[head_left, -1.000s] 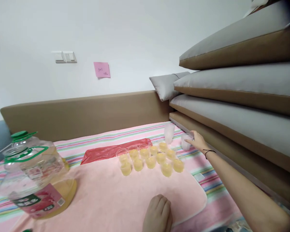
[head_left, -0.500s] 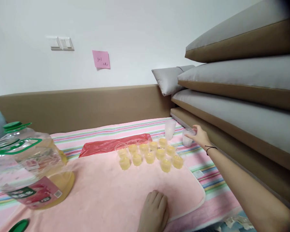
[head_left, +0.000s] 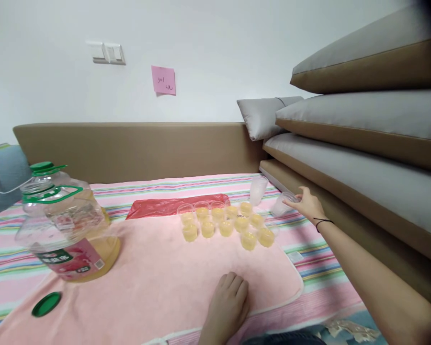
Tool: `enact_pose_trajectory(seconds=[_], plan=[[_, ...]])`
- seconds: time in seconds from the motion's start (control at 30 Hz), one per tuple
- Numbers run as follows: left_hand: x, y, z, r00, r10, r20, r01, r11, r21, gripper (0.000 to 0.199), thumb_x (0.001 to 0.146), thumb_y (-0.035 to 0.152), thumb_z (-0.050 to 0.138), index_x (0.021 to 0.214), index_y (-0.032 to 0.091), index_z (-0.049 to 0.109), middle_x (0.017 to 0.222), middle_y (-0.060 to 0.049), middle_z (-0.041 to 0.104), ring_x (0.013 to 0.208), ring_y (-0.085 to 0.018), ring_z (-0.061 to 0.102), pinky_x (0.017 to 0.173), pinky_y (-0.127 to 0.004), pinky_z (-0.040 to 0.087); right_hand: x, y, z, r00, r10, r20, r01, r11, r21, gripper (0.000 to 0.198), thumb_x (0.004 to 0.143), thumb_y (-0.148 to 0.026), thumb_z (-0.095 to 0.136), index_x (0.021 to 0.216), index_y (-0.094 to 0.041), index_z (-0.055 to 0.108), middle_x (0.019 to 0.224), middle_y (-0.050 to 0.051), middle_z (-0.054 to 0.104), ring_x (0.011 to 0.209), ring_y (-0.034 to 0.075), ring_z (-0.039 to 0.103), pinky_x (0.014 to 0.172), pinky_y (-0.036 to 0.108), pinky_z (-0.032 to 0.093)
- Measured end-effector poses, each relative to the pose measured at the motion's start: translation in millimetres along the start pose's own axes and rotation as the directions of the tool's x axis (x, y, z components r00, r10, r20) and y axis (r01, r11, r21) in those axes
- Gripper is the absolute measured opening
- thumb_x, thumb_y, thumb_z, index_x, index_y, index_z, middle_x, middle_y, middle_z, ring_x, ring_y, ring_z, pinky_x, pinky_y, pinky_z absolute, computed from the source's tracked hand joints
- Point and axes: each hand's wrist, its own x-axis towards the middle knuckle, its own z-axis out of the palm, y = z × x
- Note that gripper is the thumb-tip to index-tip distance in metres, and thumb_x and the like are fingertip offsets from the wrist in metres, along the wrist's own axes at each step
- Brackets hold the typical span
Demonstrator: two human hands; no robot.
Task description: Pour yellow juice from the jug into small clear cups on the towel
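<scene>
At the right, my right hand (head_left: 307, 203) pinches the rim of a clear plastic cup (head_left: 283, 204), which leans to one side; whether more cups are nested in it I cannot tell. Left of it stands a stack of clear plastic cups (head_left: 257, 189). My left hand (head_left: 230, 298) rests on the pink cloth (head_left: 158, 282) with its fingers curled in and nothing showing in them. Beyond that hand, several cups of pale yellow drink (head_left: 207, 229) stand close together in rows.
Two large plastic jugs with green handles stand at left; the front jug (head_left: 75, 249) holds some yellow drink. A green cap (head_left: 46, 304) lies nearby. Behind the cups lies a red plastic bag (head_left: 172, 205). Stacked grey-brown cushions (head_left: 359, 153) rise along the right side.
The cup in my right hand has gone from nearly upright to tilted, with its rim toward the right. My left hand stays curled on the cloth. The camera view has shifted slightly.
</scene>
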Motion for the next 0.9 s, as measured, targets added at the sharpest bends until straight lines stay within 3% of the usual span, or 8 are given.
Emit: enact_pose_trajectory(seconds=[0.13,0.27,0.37,0.5,0.7,0.9], plan=[[1,0,-1,1.000,0.003,-0.011,-0.003,1.000,0.007,0.013,0.079,0.008,0.052,0.085,0.019,0.051,0.083,-0.003,0.060,0.079,-0.020,0.051,0.069,-0.033,0.045,6,0,-4,0.999,-0.038,0.021,0.038,0.998,-0.042,0.090,0.060,-0.052,0.076,0.132,-0.009,0.045,0.108,0.018,0.070,0.099,0.038,0.066,0.078,0.042,0.050],[2,0,-1,0.999,0.000,-0.033,-0.001,1.000,-0.004,0.012,0.081,0.008,0.049,0.085,0.019,0.052,0.082,-0.003,0.060,0.079,-0.020,0.051,0.070,-0.033,0.045,19,3,-7,0.993,-0.078,0.087,0.084,0.995,-0.061,0.057,0.055,-0.041,0.079,0.103,-0.014,0.067,0.102,0.016,0.072,0.096,0.038,0.066,0.078,0.041,0.050],[1,0,0,1.000,-0.027,-0.012,0.027,1.000,-0.016,0.011,0.082,0.009,0.048,0.085,0.019,0.052,0.083,-0.004,0.060,0.080,-0.019,0.050,0.071,-0.033,0.045,26,5,-9,0.987,-0.091,0.134,0.098,0.994,-0.042,0.044,0.055,-0.040,0.079,0.091,-0.017,0.071,0.097,0.014,0.074,0.092,0.037,0.068,0.076,0.041,0.051],[-1,2,1,1.000,-0.029,0.007,0.029,1.000,0.004,0.010,0.078,0.011,0.054,0.083,0.019,0.051,0.082,-0.003,0.060,0.080,-0.019,0.051,0.071,-0.033,0.044,28,11,-8,0.986,-0.080,0.149,0.083,0.997,-0.009,0.039,0.051,-0.042,0.080,0.081,-0.020,0.070,0.091,0.016,0.073,0.089,0.042,0.067,0.074,0.051,0.052],[-3,3,5,1.000,-0.013,-0.011,0.014,0.996,0.084,0.008,0.077,0.018,0.058,0.081,0.019,0.051,0.080,-0.002,0.059,0.079,-0.018,0.051,0.068,-0.032,0.042,46,45,11,0.993,-0.032,0.115,0.026,0.998,0.050,0.042,0.038,-0.047,0.088,0.062,-0.027,0.061,0.080,0.016,0.068,0.093,0.052,0.063,0.079,0.062,0.049],[-4,1,9,0.999,-0.019,-0.027,0.022,0.995,0.095,0.007,0.078,0.018,0.057,0.080,0.019,0.050,0.079,-0.003,0.059,0.080,-0.018,0.051,0.068,-0.032,0.041,54,46,0,0.994,-0.022,0.103,0.011,0.994,0.112,0.040,0.045,-0.048,0.087,0.065,-0.027,0.060,0.086,0.018,0.066,0.102,0.054,0.059,0.087,0.064,0.044]])
